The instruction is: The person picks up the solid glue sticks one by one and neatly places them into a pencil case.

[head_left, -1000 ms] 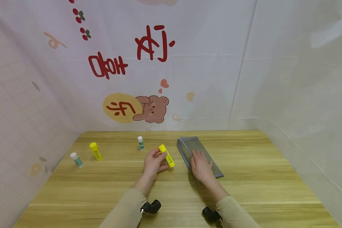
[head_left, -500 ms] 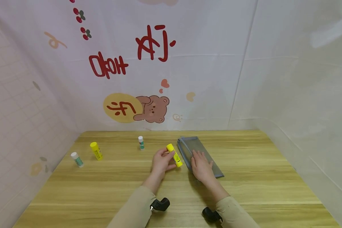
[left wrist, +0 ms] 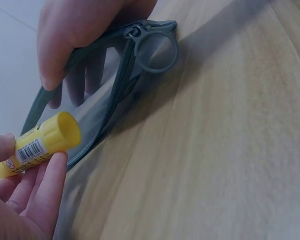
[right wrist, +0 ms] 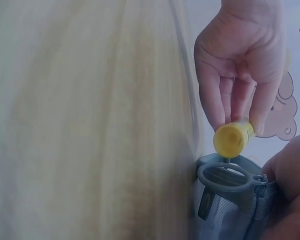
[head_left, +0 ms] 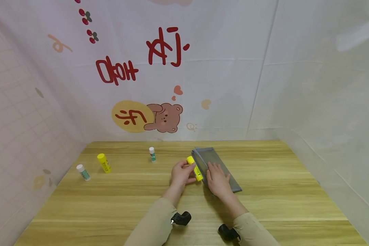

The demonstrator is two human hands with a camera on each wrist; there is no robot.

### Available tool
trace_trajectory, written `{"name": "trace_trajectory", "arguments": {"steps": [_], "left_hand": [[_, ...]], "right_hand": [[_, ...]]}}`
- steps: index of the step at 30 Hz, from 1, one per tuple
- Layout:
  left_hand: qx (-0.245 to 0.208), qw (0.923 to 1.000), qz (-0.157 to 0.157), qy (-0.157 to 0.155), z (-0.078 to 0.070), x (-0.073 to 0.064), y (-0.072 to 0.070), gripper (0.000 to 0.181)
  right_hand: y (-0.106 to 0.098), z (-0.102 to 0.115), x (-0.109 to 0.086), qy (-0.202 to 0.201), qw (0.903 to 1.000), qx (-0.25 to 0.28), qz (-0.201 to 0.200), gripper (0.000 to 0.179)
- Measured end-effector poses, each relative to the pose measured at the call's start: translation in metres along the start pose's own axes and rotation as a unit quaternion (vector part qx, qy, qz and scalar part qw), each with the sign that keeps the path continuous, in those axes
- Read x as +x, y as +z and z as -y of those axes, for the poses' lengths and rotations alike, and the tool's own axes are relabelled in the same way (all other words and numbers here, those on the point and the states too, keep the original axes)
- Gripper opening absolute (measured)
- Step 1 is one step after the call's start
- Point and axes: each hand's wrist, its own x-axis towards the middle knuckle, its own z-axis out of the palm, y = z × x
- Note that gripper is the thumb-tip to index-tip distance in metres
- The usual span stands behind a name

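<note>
Only the left wrist view shows a barcode (left wrist: pixel 31 151) on the yellow tube (left wrist: pixel 49 137).

The glue stick (left wrist: pixel 35 147) in my left hand (head_left: pixel 180 174) looks like smooth, slightly glossy plastic; the pouch (head_left: pixel 212 156) at my right hand (head_left: pixel 218 181) is matt mesh, cloth-edged; beneath, smooth wood-grain surface (head_left: pixel 270 184).

Cloth-walled booth (head_left: pixel 227 68) with wooden table (head_left: pixel 279 191)
</note>
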Motion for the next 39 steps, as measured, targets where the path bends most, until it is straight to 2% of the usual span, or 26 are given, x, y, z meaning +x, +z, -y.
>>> {"name": "trace_trajectory", "arguments": {"steps": [9, 21, 26, 32, 39], "left_hand": [[0.020, 0.9998, 0.006, -0.003, -0.002, 0.002, 0.008, 0.044], [0.039, 0.9992, 0.006, -0.001, 0.004, 0.003, 0.013, 0.032], [0.029, 0.9996, 0.008, -0.003, 0.004, 0.001, 0.015, 0.031], [0.028, 0.9996, 0.006, -0.004, 0.002, -0.002, 0.014, 0.027], [0.037, 0.9993, 0.010, 0.001, 0.002, -0.008, 0.007, 0.036]], "right_hand": [[-0.001, 0.002, 0.000, 0.000, 1.0000, 0.001, 0.002, 0.044], [-0.001, 0.004, 0.000, 0.002, 1.0000, 0.004, 0.002, 0.045], [-0.001, 0.003, 0.000, 0.000, 1.0000, 0.007, 0.002, 0.045], [0.000, 0.002, -0.001, -0.011, 0.9998, -0.015, -0.012, 0.044], [-0.003, 0.002, -0.002, -0.016, 0.9993, -0.023, -0.027, 0.044]]}}
